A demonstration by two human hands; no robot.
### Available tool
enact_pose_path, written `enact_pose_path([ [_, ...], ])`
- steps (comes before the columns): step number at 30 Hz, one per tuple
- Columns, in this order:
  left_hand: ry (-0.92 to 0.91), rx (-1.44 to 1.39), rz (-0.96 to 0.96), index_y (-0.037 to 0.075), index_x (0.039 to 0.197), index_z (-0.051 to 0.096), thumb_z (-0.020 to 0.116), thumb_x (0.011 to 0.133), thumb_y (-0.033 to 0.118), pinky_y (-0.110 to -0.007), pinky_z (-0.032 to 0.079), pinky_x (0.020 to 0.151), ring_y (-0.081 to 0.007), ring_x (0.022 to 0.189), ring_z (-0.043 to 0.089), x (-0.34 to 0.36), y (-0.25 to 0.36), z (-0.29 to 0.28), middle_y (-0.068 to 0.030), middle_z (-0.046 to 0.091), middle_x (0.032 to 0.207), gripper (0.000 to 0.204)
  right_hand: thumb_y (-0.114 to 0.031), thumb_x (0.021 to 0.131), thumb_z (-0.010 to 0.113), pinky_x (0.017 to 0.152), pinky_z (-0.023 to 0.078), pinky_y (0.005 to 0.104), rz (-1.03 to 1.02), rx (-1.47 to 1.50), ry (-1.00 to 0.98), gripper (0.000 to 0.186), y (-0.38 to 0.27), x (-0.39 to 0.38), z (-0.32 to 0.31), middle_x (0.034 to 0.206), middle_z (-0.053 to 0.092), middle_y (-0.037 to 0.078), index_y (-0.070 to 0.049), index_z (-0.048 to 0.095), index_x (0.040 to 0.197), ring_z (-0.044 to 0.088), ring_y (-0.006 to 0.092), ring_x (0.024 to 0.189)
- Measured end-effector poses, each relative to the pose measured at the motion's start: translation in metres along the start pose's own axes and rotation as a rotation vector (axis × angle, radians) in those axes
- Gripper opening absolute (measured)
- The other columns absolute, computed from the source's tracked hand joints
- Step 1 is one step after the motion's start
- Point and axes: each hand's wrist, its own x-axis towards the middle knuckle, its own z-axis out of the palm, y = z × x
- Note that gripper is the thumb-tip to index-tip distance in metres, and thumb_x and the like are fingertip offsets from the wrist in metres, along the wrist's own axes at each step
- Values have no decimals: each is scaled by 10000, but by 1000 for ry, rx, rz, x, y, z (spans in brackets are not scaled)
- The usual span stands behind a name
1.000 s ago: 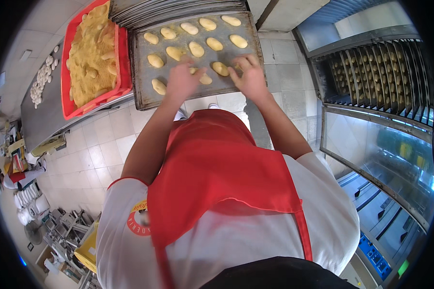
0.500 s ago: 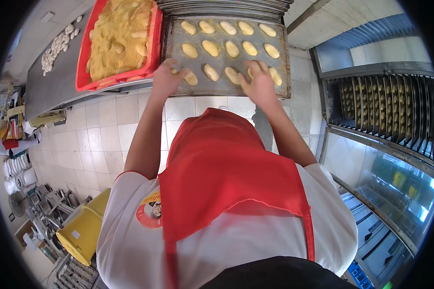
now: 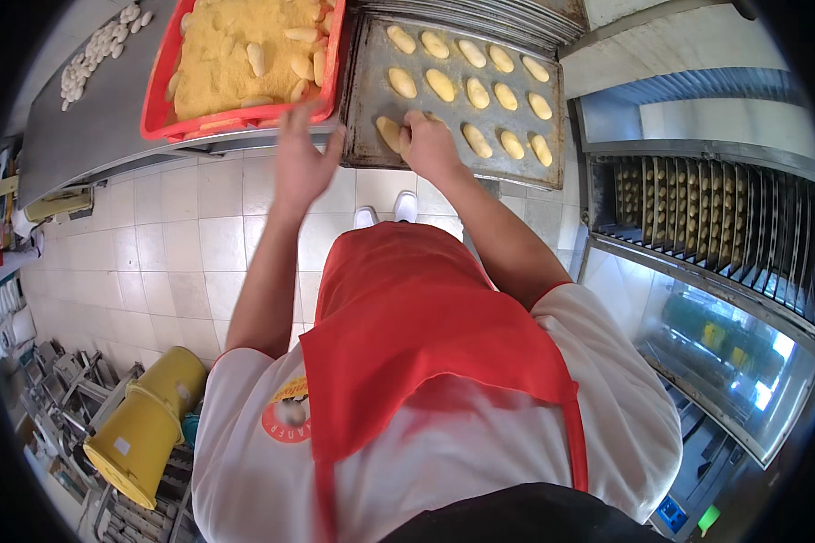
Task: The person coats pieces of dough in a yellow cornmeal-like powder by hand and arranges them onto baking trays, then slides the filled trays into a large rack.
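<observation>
Crumb-coated dough pieces lie in rows on a dark metal baking tray. My right hand is over the tray's front row, its fingers closed on the dough piece at the left end. Part of that row is hidden under this hand. At the front right corner of a red plastic crate, my left hand is raised with thumb and fingers apart, slightly blurred, with nothing visible in it. Yellow crumbs fill the crate, and several dough pieces lie on them.
Uncoated white dough pieces sit on the steel table at the far left. Stacked trays lie behind the tray. To the right stands a rack of loaded trays. A yellow bin is at the lower left.
My left hand has moved off the tray's left end to the crate's corner. My right hand has shifted left along the front row to the end dough piece. The whole view has shifted.
</observation>
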Motion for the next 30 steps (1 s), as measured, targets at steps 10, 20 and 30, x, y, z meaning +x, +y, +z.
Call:
enact_pose_path([
  [10, -304, -26, -260, -86, 1263, 635, 682, 921, 119, -493, 517, 986, -460, 1119, 626, -30, -17, 45, -294, 651, 1166, 402, -174, 905, 712, 798, 562, 492, -221, -114, 247, 179, -1, -3, 10, 981, 699, 187, -46, 736, 1027, 665, 403, 917],
  [20, -334, 65, -228, -66, 1307, 637, 705, 922, 230, -487, 472, 1054, -440, 1225, 562, -26, -18, 57, -310, 656, 1193, 491, -210, 882, 764, 839, 571, 481, -14, -97, 174, 258, 43, -11, -42, 1015, 712, 174, -38, 764, 1075, 686, 391, 948],
  [30, -233, -272, -525, -74, 1309, 637, 713, 928, 222, -394, 498, 956, -323, 1107, 626, -28, -21, 80, -226, 688, 1158, 488, -227, 915, 583, 988, 543, 449, 871, -18, 363, 437, 247, -105, -164, 1241, 713, 261, -73, 723, 1299, 678, 418, 1177],
])
